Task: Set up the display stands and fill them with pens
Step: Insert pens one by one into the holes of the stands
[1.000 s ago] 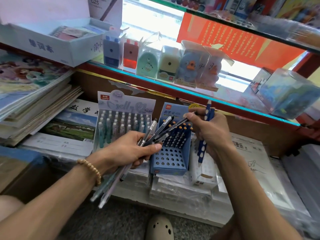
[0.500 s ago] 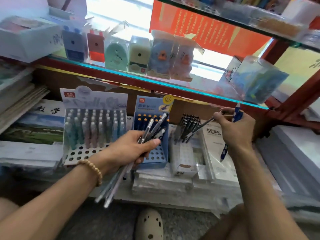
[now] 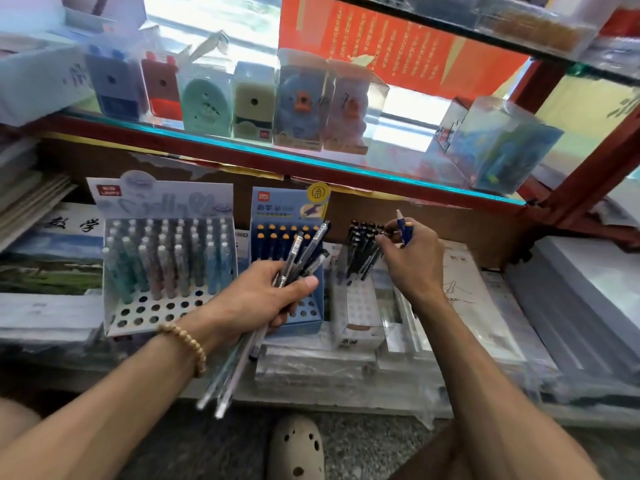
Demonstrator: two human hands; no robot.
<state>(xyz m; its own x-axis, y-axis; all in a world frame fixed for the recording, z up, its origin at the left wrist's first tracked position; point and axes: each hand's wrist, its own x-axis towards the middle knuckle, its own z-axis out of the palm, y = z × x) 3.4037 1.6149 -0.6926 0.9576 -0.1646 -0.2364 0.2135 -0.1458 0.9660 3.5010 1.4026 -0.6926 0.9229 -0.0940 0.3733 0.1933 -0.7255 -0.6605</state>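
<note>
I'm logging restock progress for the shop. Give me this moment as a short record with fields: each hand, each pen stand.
left hand: grips a bundle of pens
right hand: holds a blue pen, fingertips at the black pens
pastel stand: mostly full, front holes empty
blue stand: back rows filled, front holes empty
white stand: black pens at back, leaning

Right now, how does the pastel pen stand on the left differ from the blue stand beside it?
The pastel stand is wider, white-faced, and mostly full of pale capped pens; only its front rows of holes sit empty. The blue stand is narrower and holds dark pens with orange tips in its back rows only, partly hidden by the left hand. Both are holed card stands with upright header cards.
</note>
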